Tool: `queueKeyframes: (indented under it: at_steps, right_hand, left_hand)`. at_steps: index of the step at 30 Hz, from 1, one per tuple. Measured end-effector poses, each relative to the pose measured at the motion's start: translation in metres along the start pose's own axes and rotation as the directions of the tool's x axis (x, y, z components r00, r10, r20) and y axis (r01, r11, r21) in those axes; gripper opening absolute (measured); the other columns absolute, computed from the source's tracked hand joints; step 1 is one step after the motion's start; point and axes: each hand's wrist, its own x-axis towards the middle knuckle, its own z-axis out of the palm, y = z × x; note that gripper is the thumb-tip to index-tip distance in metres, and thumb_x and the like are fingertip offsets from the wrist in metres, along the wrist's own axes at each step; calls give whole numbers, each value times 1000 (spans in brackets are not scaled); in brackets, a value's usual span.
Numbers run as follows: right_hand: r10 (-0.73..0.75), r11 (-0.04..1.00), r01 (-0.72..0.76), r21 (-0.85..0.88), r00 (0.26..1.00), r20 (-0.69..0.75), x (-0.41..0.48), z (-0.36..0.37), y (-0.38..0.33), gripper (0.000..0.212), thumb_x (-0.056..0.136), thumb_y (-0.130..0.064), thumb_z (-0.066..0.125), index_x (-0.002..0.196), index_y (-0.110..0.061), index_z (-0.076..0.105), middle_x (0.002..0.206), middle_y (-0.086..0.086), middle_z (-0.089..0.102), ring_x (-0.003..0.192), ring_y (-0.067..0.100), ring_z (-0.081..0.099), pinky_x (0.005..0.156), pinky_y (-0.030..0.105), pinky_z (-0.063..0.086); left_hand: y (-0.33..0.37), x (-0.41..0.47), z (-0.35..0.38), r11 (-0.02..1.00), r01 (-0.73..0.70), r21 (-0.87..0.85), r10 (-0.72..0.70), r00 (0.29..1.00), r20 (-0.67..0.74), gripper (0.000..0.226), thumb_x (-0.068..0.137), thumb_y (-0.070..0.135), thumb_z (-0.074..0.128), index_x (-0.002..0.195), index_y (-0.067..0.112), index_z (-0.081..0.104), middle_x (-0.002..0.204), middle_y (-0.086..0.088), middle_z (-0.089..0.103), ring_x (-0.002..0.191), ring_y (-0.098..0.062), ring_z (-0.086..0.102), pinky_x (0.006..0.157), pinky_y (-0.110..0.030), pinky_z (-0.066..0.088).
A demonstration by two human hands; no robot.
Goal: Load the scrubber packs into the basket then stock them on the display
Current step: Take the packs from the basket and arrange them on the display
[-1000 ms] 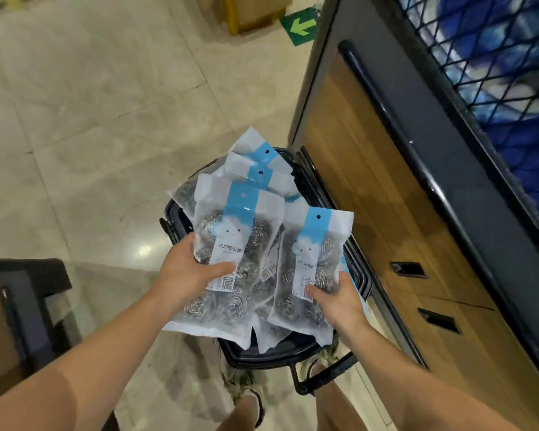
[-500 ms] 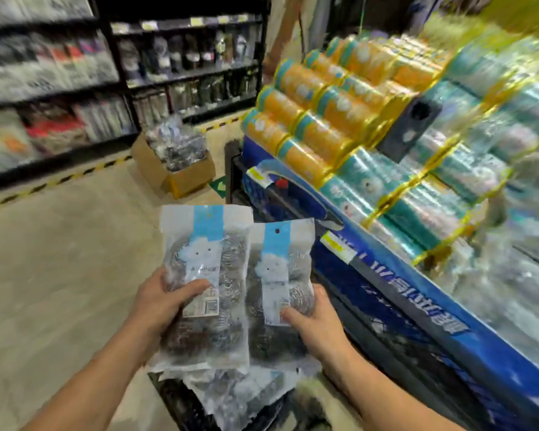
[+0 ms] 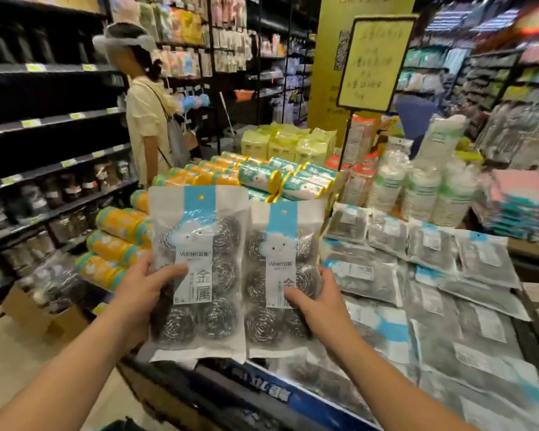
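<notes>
The display bench (image 3: 271, 390) fills the lower right of the frame, its blue front edge running along the bottom. Most of its top on the right is covered by laid-down scrubber packs (image 3: 467, 337). Four sit in the back row. The nearer ones overlap and blur too much for a firm count, though there look to be a dozen or more in all. Stacked orange and teal rolls (image 3: 122, 244) take the bench's left end.

At the centre of the frame two more packs are held upright side by side, just above the bench's near edge, and each shows six steel scrubbers through the film. The left hand (image 3: 143, 287) grips the left pack (image 3: 196, 269), thumb across the label and fingers behind. The right hand (image 3: 321, 303) grips the right pack (image 3: 280, 275) the same way, fingers curled round its right edge.

Stocking seems well underway, with loading apparently done. These two packs are not yet set down. The basket is not clearly in view, so what remains in it cannot be told.
</notes>
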Motion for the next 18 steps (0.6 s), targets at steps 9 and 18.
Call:
queueKeyframes:
  at_steps: [9,18]
  right_hand:
    - [78,997,-78,12,948,-307,76,-212,34,80,90,-29,72,154,-17,26,152,0,43,131,15,46,96,25,36]
    - [399,913,-259,314,725,-561,92,-332,108,55,91,-25,72,135,-26,39,132,-3,51,115,21,52,94,36,41]
  left_hand:
    - [-44,82,241,995,82,60,-94,963,254,31,85,2,67,115,10,64,97,-8,78,81,-17,75,64,-25,56]
    - [-89,107,391,945,302,125,-325,907,267,28,94,2,58,75,17,44,32,9,46,22,0,40,26,-10,28]
